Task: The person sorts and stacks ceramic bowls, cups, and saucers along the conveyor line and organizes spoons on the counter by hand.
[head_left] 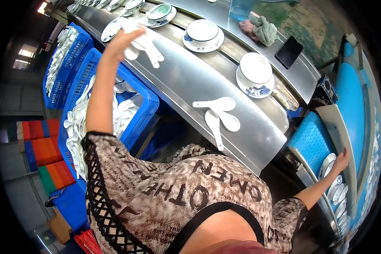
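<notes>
Several white spoons are in my left hand, which is closed around them above the left end of the steel counter. Some spoons point downward from it. A patterned saucer lies beside that hand. Far to the right, my right hand is at the edge of the blue conveyor, right beside a white dish. Its fingers are small and partly hidden, so I cannot see whether they grip the dish. Three white spoons lie on the counter in front of me.
Bowls on blue-patterned saucers line the track behind the counter. A black phone and a crumpled cloth lie beyond. Blue crates full of spoons stand at left. A blue belt runs at right.
</notes>
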Motion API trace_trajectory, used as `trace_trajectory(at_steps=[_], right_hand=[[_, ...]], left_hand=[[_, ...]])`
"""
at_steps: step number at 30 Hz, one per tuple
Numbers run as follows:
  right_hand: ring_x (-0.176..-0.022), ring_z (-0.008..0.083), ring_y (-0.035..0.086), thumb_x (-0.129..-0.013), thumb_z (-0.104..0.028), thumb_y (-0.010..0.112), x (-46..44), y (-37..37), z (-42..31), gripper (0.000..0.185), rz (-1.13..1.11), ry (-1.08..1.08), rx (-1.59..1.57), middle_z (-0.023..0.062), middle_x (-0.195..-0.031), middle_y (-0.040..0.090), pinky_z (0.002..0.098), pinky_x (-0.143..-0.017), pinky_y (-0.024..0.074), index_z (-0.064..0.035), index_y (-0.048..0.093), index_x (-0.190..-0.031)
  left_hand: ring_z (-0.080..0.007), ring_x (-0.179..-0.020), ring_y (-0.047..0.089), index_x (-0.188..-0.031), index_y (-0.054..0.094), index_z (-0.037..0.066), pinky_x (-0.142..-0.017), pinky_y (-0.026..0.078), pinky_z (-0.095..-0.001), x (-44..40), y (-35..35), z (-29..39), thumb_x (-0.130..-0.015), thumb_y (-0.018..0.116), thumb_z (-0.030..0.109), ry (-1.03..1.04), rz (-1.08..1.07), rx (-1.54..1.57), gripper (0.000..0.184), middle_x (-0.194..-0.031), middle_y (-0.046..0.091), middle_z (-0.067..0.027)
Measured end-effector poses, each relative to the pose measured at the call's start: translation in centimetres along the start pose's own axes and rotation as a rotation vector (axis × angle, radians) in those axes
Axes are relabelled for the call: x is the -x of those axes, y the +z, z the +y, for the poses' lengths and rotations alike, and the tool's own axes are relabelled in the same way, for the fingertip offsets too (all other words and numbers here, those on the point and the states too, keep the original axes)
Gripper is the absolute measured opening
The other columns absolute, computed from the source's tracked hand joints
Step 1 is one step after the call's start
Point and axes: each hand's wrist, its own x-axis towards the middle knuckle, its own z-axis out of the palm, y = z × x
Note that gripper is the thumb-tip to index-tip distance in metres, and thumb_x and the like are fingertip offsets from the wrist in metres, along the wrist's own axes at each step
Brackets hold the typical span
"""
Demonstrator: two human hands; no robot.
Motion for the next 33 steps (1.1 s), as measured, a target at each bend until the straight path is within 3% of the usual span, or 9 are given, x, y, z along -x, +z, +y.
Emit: trace_trajectory(at_steps=[2, 4, 8, 13, 15, 19, 21, 26, 33], right_hand=[[-0.095, 0.0263, 0.061, -0.087, -0.025, 0.051, -0.2, 1.3, 6.9, 0.036, -0.105, 0.025, 0.094, 0.0172, -0.101, 0.064, 0.0341, -0.086, 0.0441, 0.0016, 0.059, -0.108], [-0.092, 0.0244, 0.060, -0.087, -0.029, 0.051, 1.1, 0.3, 8.4, 0.038, -0.365, 0.134, -0.138, 0.0160, -0.099, 0.064, 0.0328, -0.084, 0.0436, 0.0030, 0.060, -0.106], [-0.090, 0.0215, 0.058, -0.088, -0.030, 0.051, 2.4, -3.7, 3.2, 0.041, -0.538, 0.283, -0.303, 0.0131, -0.095, 0.064, 0.0312, -0.083, 0.0427, 0.0055, 0.060, -0.106], [-0.090, 0.0183, 0.059, -0.084, -0.017, 0.053, 4.9, -7.6, -1.4, 0.039, -0.652, 0.454, -0.461, 0.0102, -0.104, 0.062, 0.0283, -0.077, 0.0457, 0.0002, 0.053, -0.119], [-0.090, 0.0169, 0.059, -0.075, -0.001, 0.058, 6.0, -6.0, 0.1, 0.047, -0.696, 0.514, -0.693, 0.0083, -0.105, 0.061, 0.0271, -0.078, 0.0467, -0.0007, 0.052, -0.121], [-0.105, 0.0184, 0.053, -0.078, 0.005, 0.050, 8.1, -4.5, -5.3, 0.047, -0.501, 0.367, -0.812, 0.0093, -0.115, 0.056, 0.0284, -0.091, 0.0401, 0.0024, 0.046, -0.124], [-0.105, 0.0189, 0.053, -0.079, 0.003, 0.050, 8.9, -3.4, -9.7, 0.045, -0.425, 0.400, -0.970, 0.0102, -0.116, 0.056, 0.0289, -0.091, 0.0408, 0.0028, 0.047, -0.123], [-0.097, 0.0173, 0.056, -0.078, -0.001, 0.052, 8.2, -3.1, -22.9, 0.043, -0.440, 0.295, -1.125, 0.0116, -0.109, 0.057, 0.0274, -0.084, 0.0438, 0.0042, 0.049, -0.120], [-0.086, 0.0168, 0.056, -0.073, -0.001, 0.049, 6.0, -0.5, -36.7, 0.043, -0.571, -0.022, -1.097, 0.0121, -0.098, 0.060, 0.0274, -0.080, 0.0440, 0.0076, 0.051, -0.114]], left_hand=[[-0.0152, -0.075, 0.060, -0.094, 0.062, 0.001, -0.065, 0.049, -0.0289, -2.7, 2.3, -2.5, -0.075, 0.069, 0.021, -0.199, 0.047, -0.152, 0.029, -0.086, 0.063, -0.0074], [-0.0138, -0.075, 0.061, -0.098, 0.059, 0.001, -0.066, 0.049, -0.0263, -3.6, 2.8, -4.9, -0.076, 0.068, 0.026, -0.241, -0.208, -0.234, 0.034, -0.088, 0.063, -0.0072], [-0.0145, -0.076, 0.060, -0.095, 0.059, 0.003, -0.066, 0.049, -0.0283, -4.0, 2.0, -6.2, -0.077, 0.068, 0.027, -0.284, -0.339, -0.276, 0.032, -0.088, 0.063, -0.0072], [-0.0172, -0.076, 0.062, -0.098, 0.060, 0.000, -0.065, 0.050, -0.0303, -6.3, -1.3, -5.3, -0.075, 0.069, 0.028, -0.354, -0.052, -0.210, 0.037, -0.087, 0.064, -0.0091], [-0.0186, -0.074, 0.062, -0.097, 0.060, -0.003, -0.066, 0.050, -0.0308, -8.3, -1.3, -5.5, -0.071, 0.073, 0.029, -0.388, 0.096, -0.331, 0.043, -0.087, 0.065, -0.0111], [-0.0226, -0.066, 0.064, -0.086, 0.062, -0.008, -0.054, 0.052, -0.0330, -11.8, -2.0, -7.8, -0.066, 0.077, 0.017, -0.354, 0.179, -0.160, 0.036, -0.083, 0.065, -0.0162], [-0.0232, -0.064, 0.064, -0.086, 0.061, -0.009, -0.053, 0.052, -0.0331, -12.8, -2.5, -8.7, -0.065, 0.078, 0.015, -0.280, 0.343, -0.105, 0.036, -0.081, 0.064, -0.0169], [-0.0225, -0.059, 0.061, -0.080, 0.061, -0.008, -0.052, 0.047, -0.0347, -12.9, -7.8, -11.7, -0.065, 0.073, 0.014, -0.202, 0.305, 0.001, 0.029, -0.074, 0.062, -0.0151], [-0.0225, -0.059, 0.058, -0.069, 0.064, -0.003, -0.056, 0.045, -0.0350, -11.3, -5.7, -7.7, -0.058, 0.077, 0.036, -0.248, 0.310, -0.667, 0.043, -0.068, 0.061, -0.0132]])
